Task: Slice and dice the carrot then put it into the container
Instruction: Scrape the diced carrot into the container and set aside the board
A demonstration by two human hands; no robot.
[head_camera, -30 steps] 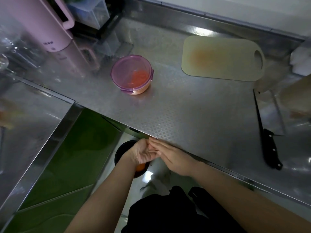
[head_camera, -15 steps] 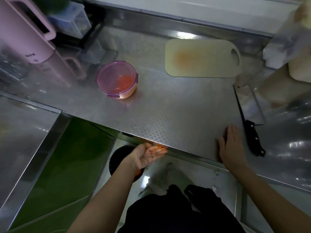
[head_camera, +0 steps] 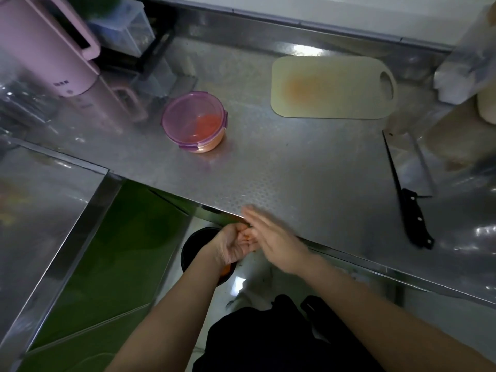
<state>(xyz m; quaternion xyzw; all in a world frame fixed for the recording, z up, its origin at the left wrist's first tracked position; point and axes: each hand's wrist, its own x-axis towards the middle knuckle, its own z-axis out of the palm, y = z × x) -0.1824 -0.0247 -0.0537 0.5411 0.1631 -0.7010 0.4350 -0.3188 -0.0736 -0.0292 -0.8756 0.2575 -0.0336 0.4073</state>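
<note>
The dicing itself looks finished; the diced carrot (head_camera: 206,125) shows orange through the shut purple lid of the container (head_camera: 210,145), which stands on the worktop (head_camera: 295,167) left of centre, well apart from both hands. The cutting board (head_camera: 332,87) lies bare but stained at the back; the knife (head_camera: 413,210) rests alone to the right.

The step in hand appears to be clearing up. The left grip (head_camera: 236,244) is cupped palm-up just under the worktop's near edge, fingers curled round a few carrot scraps (head_camera: 245,237); the right grip (head_camera: 273,237), flat with straight fingers and motion-blurred, holds nothing and brushes at that edge beside it.

Next, probably, the cupped grip must tip its scraps into the black bin (head_camera: 200,238) below; it should stay level until it is above the opening, or bits may drop on the floor.
</note>
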